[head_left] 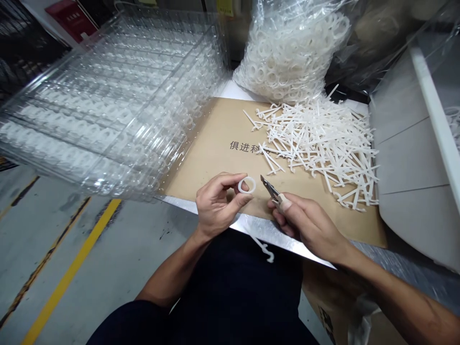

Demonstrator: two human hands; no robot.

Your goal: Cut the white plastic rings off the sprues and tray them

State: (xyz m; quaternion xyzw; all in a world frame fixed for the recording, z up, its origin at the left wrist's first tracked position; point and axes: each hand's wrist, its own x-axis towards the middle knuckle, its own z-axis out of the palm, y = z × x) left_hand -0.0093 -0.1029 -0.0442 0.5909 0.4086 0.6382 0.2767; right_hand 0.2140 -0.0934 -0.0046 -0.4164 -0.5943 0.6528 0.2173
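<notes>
Between thumb and fingers, my left hand (219,203) pinches a translucent white plastic ring (241,187) above the table's front edge. My right hand (305,215) is wrapped round a small metal cutting tool (270,188), which looks like nippers or a knife; its dark tip points up and left, a short gap from the ring. Something pale covers the right thumb's tip. A white plastic sprue piece (265,250) is seen below the hands, against the dark clothing. Beyond the right hand lies a heap of thin white sprues (319,143) on brown cardboard (212,143).
Stacked clear plastic trays (118,105) with white parts stand at the left, overhanging the table edge. A clear bag of white rings (287,57) sits at the back. At the right rises a grey-white bin wall (409,143). Yellow lines (79,263) mark the floor.
</notes>
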